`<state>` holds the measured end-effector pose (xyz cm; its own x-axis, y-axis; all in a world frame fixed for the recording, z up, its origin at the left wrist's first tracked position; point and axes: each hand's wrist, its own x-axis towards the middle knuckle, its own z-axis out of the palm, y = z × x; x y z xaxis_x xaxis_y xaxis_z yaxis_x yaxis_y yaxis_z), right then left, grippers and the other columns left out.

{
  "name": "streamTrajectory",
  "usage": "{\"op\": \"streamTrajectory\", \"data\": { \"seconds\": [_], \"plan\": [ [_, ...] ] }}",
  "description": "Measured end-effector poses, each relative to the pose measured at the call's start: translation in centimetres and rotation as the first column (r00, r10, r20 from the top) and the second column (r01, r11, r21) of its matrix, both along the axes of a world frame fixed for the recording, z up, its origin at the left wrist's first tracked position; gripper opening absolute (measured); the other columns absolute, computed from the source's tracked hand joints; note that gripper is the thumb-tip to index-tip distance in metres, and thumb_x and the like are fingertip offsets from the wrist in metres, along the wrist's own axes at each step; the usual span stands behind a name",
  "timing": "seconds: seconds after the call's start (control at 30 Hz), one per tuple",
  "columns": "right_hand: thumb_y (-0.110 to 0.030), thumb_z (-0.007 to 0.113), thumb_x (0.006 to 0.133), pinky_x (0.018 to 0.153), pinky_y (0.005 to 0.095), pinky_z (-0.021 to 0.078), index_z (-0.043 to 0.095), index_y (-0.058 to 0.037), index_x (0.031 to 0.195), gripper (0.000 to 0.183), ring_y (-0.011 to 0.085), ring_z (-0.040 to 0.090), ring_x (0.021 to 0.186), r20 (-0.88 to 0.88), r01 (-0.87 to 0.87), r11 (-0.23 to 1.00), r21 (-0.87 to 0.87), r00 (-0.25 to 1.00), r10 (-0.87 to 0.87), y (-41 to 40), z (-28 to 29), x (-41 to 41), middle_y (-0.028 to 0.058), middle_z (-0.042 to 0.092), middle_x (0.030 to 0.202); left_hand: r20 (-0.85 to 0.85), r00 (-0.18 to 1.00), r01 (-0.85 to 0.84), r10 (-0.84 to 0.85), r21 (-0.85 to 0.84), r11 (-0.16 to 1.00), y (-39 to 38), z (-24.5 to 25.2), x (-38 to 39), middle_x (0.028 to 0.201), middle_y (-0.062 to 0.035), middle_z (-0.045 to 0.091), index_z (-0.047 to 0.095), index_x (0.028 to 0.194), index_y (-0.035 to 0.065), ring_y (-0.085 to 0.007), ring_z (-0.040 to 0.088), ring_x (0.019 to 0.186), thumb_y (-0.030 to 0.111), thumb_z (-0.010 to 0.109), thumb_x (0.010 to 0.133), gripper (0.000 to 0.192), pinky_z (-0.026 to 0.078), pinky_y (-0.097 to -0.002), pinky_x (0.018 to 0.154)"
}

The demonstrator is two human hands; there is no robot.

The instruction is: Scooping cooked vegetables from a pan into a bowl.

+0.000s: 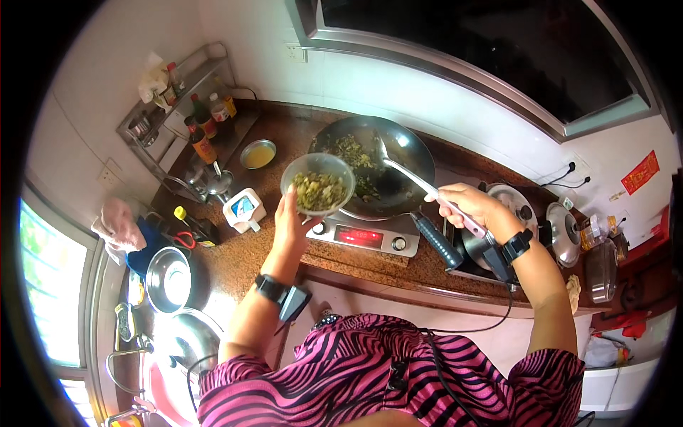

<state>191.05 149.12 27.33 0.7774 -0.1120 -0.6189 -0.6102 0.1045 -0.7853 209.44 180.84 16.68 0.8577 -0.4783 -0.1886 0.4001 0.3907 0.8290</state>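
My left hand (291, 224) grips a translucent bowl (347, 198) by its near left side, tilted a little toward me. Chopped green vegetables (320, 190) fill much of it. The bowl hangs just over the left rim of a dark wok (411, 176). Around the handle of a metal spatula (411, 175) the fingers of my right hand (469, 207) are closed. Its blade rests inside the wok beside chopped greens (352, 152) spread on the left part. The wok sits on an induction cooker (368, 238) with a lit red display, its black handle (437, 243) pointing toward me.
Left of the wok are a small dish of yellow liquid (259, 156), a white container (244, 210) and a rack (155, 147) with sauce bottles (201, 141). A metal basin (168, 279) stands farther left. Lidded pots (509, 205) and a loose lid (563, 235) occupy the right.
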Motion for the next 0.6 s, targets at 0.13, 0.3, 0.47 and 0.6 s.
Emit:
{"op": "streamTrajectory", "data": {
  "seconds": [0.13,0.3,0.47,0.6],
  "plan": [
    [-0.024,0.044,0.100,0.039,0.0211,0.0370,0.056,0.0001,0.118,0.032,0.0069,0.044,0.045,0.006,0.012,1.000,0.027,1.000,-0.012,-0.6,-0.1,0.3,0.0033,0.052,0.067,0.136,0.985,-0.119,0.106,0.092,0.989,4.9,-1.6,-0.6,0.125,-0.0152,0.055,0.042,0.133,0.0044,-0.0283,0.060,0.108,0.045,0.044,0.096,0.055,0.056,-0.0418,0.077],
    [-0.020,0.053,0.095,0.042,0.0246,0.0407,0.061,-0.0012,0.114,0.028,0.0099,0.050,0.046,-0.082,-0.219,0.630,-0.745,0.967,0.239,-3.6,-0.6,0.4,0.0031,0.058,0.064,-0.094,0.961,-0.240,0.259,0.170,0.956,10.7,-4.5,-0.5,0.131,-0.0150,0.050,0.040,0.137,0.0083,-0.0302,0.057,0.113,0.047,0.045,0.095,0.057,0.053,-0.0422,0.077],
    [-0.017,0.057,0.089,0.043,0.0305,0.0436,0.063,-0.0012,0.111,0.028,0.0132,0.054,0.046,-0.418,-0.523,0.389,-0.758,0.848,0.326,-4.4,5.6,4.8,0.0082,0.064,0.066,-0.121,0.924,-0.323,0.364,0.264,0.909,13.0,-6.1,-1.8,0.120,-0.0116,0.059,0.044,0.132,0.0086,-0.0231,0.063,0.097,0.049,0.043,0.095,0.054,0.051,-0.0314,0.064],
    [-0.018,0.056,0.089,0.040,0.0283,0.0421,0.065,-0.0006,0.109,0.028,0.0133,0.056,0.045,-0.731,-0.827,0.272,-0.492,0.562,0.386,-2.1,9.0,9.6,0.0102,0.066,0.069,-0.179,0.928,-0.282,0.328,0.239,0.929,13.4,-6.1,-3.0,0.127,-0.0122,0.053,0.042,0.135,0.0076,-0.0257,0.059,0.108,0.043,0.040,0.097,0.052,0.053,-0.0377,0.075]
  ]
}}
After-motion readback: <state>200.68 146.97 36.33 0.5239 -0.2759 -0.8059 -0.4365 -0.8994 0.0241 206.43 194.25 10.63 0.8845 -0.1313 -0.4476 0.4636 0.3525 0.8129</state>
